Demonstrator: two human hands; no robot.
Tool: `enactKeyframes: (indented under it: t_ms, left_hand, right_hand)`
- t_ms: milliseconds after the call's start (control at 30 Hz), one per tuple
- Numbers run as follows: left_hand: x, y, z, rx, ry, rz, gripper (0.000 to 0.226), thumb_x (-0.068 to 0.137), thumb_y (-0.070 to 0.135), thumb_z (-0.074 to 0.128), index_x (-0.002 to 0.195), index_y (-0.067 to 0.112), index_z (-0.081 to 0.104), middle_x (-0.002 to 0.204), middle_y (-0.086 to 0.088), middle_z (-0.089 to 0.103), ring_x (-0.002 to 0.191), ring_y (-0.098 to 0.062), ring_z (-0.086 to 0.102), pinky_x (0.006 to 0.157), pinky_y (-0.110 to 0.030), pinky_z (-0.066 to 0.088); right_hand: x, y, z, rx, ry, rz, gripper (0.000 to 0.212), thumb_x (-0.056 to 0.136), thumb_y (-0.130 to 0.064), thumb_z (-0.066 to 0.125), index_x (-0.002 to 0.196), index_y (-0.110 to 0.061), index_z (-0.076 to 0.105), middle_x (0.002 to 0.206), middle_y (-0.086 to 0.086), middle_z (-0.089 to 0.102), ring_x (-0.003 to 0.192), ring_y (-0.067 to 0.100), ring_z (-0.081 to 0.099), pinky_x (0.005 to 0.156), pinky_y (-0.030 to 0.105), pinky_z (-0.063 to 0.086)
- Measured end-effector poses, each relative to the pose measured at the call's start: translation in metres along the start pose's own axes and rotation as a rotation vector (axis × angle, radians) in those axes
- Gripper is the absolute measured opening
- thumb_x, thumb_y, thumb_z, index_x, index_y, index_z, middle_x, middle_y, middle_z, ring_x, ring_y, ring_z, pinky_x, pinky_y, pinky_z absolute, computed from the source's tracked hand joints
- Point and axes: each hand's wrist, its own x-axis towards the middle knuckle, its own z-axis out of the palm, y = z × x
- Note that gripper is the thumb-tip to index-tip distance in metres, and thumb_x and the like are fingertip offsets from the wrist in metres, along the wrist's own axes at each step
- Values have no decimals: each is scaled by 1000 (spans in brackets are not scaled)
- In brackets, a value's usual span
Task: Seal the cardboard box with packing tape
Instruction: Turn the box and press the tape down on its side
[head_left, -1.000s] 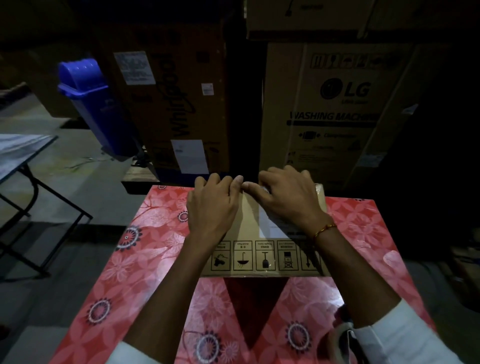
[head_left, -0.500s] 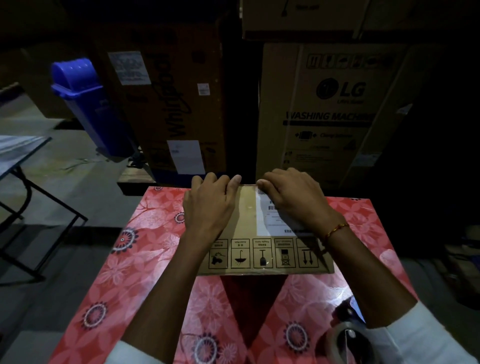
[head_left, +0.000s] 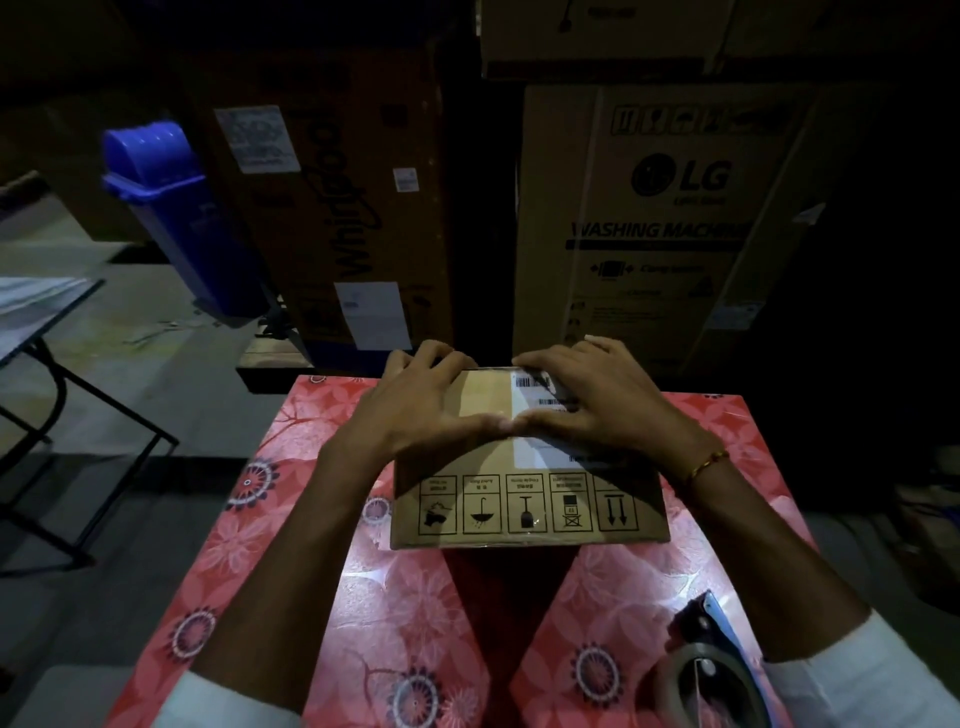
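both thumbs meet tip to tip near the middle of the top face of the cardboard box, while the remaining fingers of each hand curl over the far top edge. the left hand lies flat and spread on the left half of the top, palm down, its fingers extended and not closed around anything. the right hand mirrors it on the right half, also flat and spread, partly covering a white shipping label with barcodes that runs across the top of the box. a thin gold bracelet circles the right wrist, and white sleeves show at both forearms near the lower edge of the view. the box sits closed near the far middle of a table covered with a red floral cloth; its near side carries a row of five handling symbols printed upside down to the viewer. a tape dispenser with a roll of packing tape lies on the cloth at the lower right, well apart from the box and just beside the right forearm. beyond the table stand large appliance cartons, one marked lg washing machine, and a blue bin at the left. a folding table occupies the left edge over a grey floor.
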Motion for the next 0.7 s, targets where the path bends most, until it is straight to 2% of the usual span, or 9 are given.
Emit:
enactKeyframes:
  t_ms: [67, 133, 200, 267, 400, 567, 700]
  left_hand:
    - [-2, 2, 4, 11, 52, -12, 94, 66, 94, 29, 137, 34, 45, 139, 5, 40, 119, -21, 35, 84, -38, 39]
    - [-4, 8, 12, 11, 166, -55, 76, 77, 88, 24, 125, 35, 49, 127, 7, 47, 110, -18, 38, 78, -36, 38]
    - [-5, 15, 22, -19, 317, -129, 56, 88, 79, 27, 112, 35, 52, 115, 9, 50, 108, -19, 42, 76, -37, 40]
    - [-5, 22, 28, -40, 404, -191, 47, 93, 72, 28, 104, 34, 54, 108, 8, 54, 106, -22, 45, 77, -40, 42]
    - [-4, 31, 31, -8, 416, -254, 49, 94, 70, 26, 103, 32, 55, 111, 4, 56, 109, -25, 43, 76, -42, 40]
    - [-6, 38, 28, 10, 332, -292, 74, 81, 87, 24, 114, 29, 53, 126, 1, 50, 126, -30, 36, 86, -48, 45]
    - [-5, 35, 19, -86, 238, -262, 62, 88, 76, 34, 119, 26, 54, 126, -1, 51, 127, -27, 33, 89, -48, 42]
  right_hand:
    - [0, -2, 2, 31, 64, 25, 91, 74, -86, 27, 142, -31, 52, 131, -6, 66, 118, 16, 57, 108, 37, 28]
    - [0, -4, 7, 33, 143, 49, 74, 84, -80, 33, 133, -32, 59, 119, -8, 70, 107, 15, 60, 101, 37, 34]
    - [1, -6, 11, 53, 235, 68, 46, 97, -62, 42, 124, -33, 65, 104, -10, 72, 93, 13, 60, 98, 41, 39]
    - [1, -5, 16, 86, 290, 97, 31, 103, -48, 44, 118, -33, 67, 88, -14, 66, 82, 10, 55, 96, 39, 39]
    - [2, -7, 21, 75, 313, 139, 28, 105, -43, 42, 112, -31, 67, 84, -8, 67, 81, 13, 58, 95, 38, 38]
    - [-1, -13, 27, -7, 334, 174, 37, 105, -42, 33, 102, -26, 65, 86, -6, 69, 84, 18, 60, 99, 42, 40]
    - [-3, -14, 23, 2, 299, 188, 33, 107, -39, 35, 103, -24, 64, 87, -4, 68, 86, 19, 59, 99, 41, 38]
